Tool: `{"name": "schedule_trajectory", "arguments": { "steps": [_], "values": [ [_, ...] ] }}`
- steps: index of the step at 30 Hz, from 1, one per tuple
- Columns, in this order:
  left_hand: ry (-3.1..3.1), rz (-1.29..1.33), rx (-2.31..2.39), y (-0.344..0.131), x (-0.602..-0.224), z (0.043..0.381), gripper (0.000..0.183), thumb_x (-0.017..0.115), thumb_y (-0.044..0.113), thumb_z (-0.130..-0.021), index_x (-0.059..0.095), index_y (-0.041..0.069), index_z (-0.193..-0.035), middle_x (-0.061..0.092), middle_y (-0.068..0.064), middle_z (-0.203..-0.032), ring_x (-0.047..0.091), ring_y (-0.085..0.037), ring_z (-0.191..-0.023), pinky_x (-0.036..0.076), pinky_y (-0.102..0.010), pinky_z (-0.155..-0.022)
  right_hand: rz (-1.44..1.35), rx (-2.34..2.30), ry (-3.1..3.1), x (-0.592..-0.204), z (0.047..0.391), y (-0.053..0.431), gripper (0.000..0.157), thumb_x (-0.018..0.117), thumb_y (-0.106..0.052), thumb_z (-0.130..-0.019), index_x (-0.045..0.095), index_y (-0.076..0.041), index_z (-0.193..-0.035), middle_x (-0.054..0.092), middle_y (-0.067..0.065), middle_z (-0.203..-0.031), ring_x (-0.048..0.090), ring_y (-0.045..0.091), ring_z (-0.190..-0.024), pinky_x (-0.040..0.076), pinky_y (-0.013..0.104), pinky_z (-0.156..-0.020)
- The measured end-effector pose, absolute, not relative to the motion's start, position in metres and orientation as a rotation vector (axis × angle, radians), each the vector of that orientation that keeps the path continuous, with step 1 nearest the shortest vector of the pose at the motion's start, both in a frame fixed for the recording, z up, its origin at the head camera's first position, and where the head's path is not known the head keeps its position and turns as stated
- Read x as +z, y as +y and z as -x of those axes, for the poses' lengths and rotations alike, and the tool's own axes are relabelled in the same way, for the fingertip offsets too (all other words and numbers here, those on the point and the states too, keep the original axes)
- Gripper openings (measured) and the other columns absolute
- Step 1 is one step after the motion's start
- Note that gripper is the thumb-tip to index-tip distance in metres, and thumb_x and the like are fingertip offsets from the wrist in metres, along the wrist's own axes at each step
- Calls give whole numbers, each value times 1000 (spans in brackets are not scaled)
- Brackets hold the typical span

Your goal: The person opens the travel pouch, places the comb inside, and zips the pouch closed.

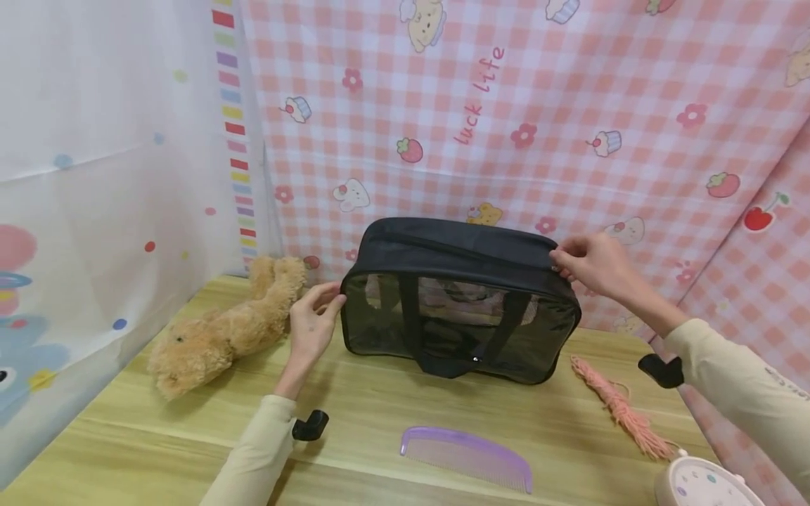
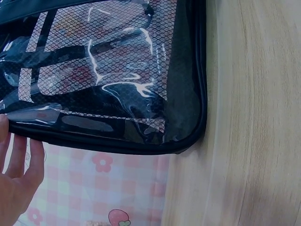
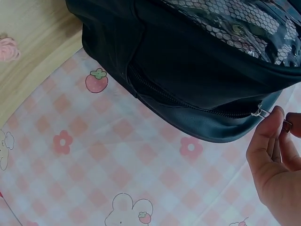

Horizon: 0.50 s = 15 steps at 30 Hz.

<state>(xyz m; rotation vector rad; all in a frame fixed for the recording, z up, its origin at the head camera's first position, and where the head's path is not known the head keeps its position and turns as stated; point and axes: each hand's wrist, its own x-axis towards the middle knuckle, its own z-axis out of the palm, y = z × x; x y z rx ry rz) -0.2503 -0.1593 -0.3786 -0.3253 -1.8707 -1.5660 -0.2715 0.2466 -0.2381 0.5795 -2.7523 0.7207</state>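
A black bag (image 1: 462,316) with a clear front panel and mesh inside stands upright on the wooden table. Its handle strap (image 1: 443,367) hangs down in front. My left hand (image 1: 313,320) pinches the bag's left edge, thumb at the front and fingers behind; the left wrist view shows the fingers (image 2: 35,162) at the piped rim. At the top right, my right hand (image 1: 595,263) pinches the metal zipper pull (image 3: 287,125) between thumb and finger. Zipper teeth (image 3: 197,109) show along the bag's top in the right wrist view.
A tan plush toy (image 1: 221,341) lies left of the bag. In front is a purple comb (image 1: 468,453). On the right lie a pink yarn bundle (image 1: 623,407) and a white round clock (image 1: 702,485). A pink checkered cloth (image 1: 443,105) hangs behind the table.
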Motion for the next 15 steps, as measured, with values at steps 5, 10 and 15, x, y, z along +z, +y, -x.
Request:
{"name": "schedule_trajectory", "arguments": {
  "steps": [5,10,15],
  "values": [
    [-1892,304,-1557,-161,-377,248,19,67,-4,-85,67,-8,-104,65,-24,-97,64,-38,-89,50,-50,-81,-558,723,-2757,-237,275,243,30,55,-26,-97,70,-1,-93,67,8,-76,63,23,-69,46,30,-53],
    [-1900,288,-1549,-160,-373,249,19,67,-3,-85,67,-7,-104,65,-23,-98,64,-36,-88,50,-50,-82,-554,753,-2798,-230,278,236,30,55,-26,-97,69,0,-99,67,8,-79,63,23,-71,48,33,-62],
    [-1902,261,-1576,-156,-374,250,20,67,-4,-85,67,-8,-104,65,-23,-99,64,-34,-89,50,-48,-83,-614,794,-2790,-219,282,226,28,56,-22,-96,68,3,-99,66,8,-77,63,21,-68,49,28,-59]
  ]
}}
